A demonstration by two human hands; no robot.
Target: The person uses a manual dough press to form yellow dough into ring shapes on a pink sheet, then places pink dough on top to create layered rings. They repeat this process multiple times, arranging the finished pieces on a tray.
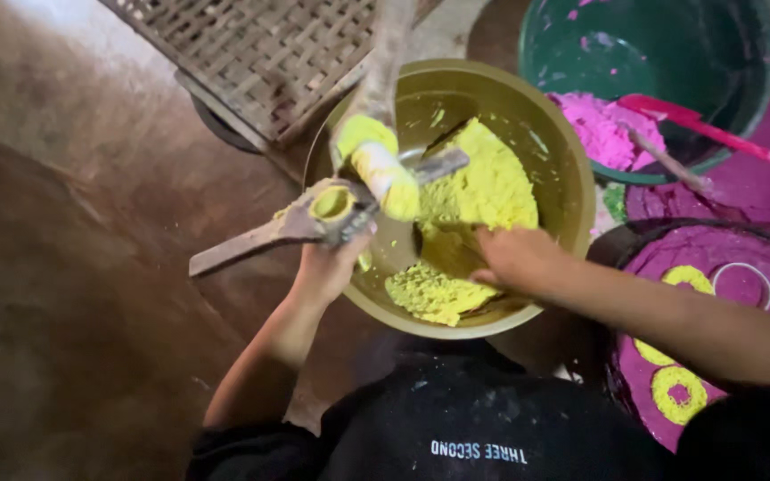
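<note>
Brown earthen floor point(91, 294) carries an olive bowl point(563, 151) of yellow dough point(483, 191); the left hand point(327, 267) grips a wooden hinged press point(314, 214) over the bowl's left rim, its cup filled with yellow; the right hand point(514, 258) lies on the dough near the bowl's front edge, fingers buried, so their spread cannot be told; yellow rings point(677, 392) rest on a purple tray point(759, 285) just right of the bowl.

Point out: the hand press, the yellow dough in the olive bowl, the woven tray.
hand press point(331, 209): head view, on the round cup filled with yellow dough.
yellow dough point(483, 187): head view, on the big upper lump in the bowl.
woven tray point(260, 53): head view, on the middle of the weave.
</note>
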